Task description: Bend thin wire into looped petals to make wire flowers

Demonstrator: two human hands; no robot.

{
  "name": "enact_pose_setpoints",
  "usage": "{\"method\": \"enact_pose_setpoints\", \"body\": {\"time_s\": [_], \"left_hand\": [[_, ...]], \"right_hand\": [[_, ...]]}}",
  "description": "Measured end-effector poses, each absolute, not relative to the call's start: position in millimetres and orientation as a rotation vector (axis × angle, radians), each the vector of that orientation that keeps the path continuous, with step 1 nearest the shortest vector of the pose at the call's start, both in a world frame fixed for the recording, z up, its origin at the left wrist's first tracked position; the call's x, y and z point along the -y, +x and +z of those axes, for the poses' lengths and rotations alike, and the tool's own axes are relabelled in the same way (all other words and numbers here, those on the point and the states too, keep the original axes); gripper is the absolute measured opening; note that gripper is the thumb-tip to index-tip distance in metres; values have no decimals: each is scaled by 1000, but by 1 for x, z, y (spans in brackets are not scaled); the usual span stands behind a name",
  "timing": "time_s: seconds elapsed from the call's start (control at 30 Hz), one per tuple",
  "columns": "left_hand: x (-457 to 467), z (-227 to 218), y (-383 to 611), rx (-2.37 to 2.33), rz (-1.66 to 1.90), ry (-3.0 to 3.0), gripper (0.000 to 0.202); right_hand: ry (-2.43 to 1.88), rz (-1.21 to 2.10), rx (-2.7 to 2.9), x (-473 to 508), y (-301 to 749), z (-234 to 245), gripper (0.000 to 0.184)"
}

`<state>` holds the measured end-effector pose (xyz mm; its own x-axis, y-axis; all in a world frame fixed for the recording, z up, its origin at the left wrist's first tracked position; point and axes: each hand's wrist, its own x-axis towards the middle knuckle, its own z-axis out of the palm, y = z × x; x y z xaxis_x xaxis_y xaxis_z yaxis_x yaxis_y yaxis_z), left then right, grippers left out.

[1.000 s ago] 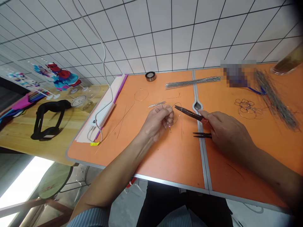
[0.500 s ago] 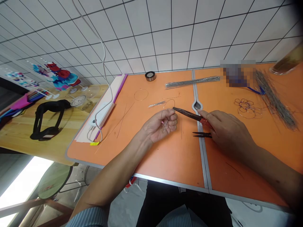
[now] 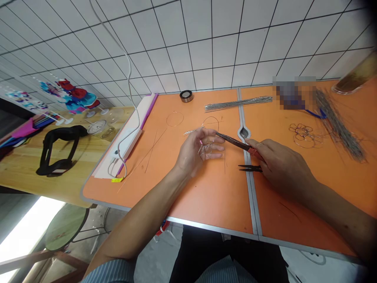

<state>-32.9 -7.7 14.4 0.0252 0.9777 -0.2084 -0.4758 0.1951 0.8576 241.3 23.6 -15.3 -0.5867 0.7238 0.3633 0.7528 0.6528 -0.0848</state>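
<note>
My left hand (image 3: 198, 151), palm turned toward the right, holds a thin bent wire (image 3: 207, 149) with small loops showing among its partly opened fingers. A wider curve of wire (image 3: 212, 117) arches above those fingertips. My right hand (image 3: 282, 169) is closed around long-nosed pliers (image 3: 235, 141) with dark jaws and red handles. The pliers' tip reaches the left fingertips, at the end of the curve; whether the jaws clamp the wire is too small to tell. Under my right hand lies a second dark pair of pliers (image 3: 249, 168), its handles hidden.
Straight wires form a bundle (image 3: 238, 103) at the back and a larger bundle (image 3: 341, 125) at right. A flower-shaped wire piece (image 3: 304, 133) lies near it. Black tape (image 3: 186, 96), a wire ring (image 3: 174, 118) and a power strip (image 3: 129, 143) are on the orange table (image 3: 212, 200).
My left fingers have spread from a tighter curl, showing more of the bent wire. The wire curve above them looks rounder and higher. My right hand and the pliers stay nearly in place.
</note>
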Motion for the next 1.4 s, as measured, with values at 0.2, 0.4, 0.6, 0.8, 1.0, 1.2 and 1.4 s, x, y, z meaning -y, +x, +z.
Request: {"method": "enact_pose_setpoints", "body": {"time_s": [0.2,0.4,0.6,0.8,1.0,1.2,1.4], "left_hand": [[15,17,-34,-1146,1435,933,68],[18,9,-23,-1330,1460,1060,33],[12,10,-35,-1068,1390,862,30],[7,21,-44,-871,1217,519,10],[6,26,-41,-832,1164,335,25],[7,28,-39,-847,1166,325,24],[7,26,-38,-844,1180,374,21]], "right_hand": [[-1243,-152,2504,-20,244,-16,43],[-1243,-167,2498,-18,243,-15,43],[-1202,-119,2473,-21,243,-17,45],[-1148,28,2425,-27,245,-21,44],[-1046,16,2412,-28,245,-21,44],[-1035,-88,2420,-27,245,-19,42],[-1019,-221,2447,-27,245,-16,41]]}}
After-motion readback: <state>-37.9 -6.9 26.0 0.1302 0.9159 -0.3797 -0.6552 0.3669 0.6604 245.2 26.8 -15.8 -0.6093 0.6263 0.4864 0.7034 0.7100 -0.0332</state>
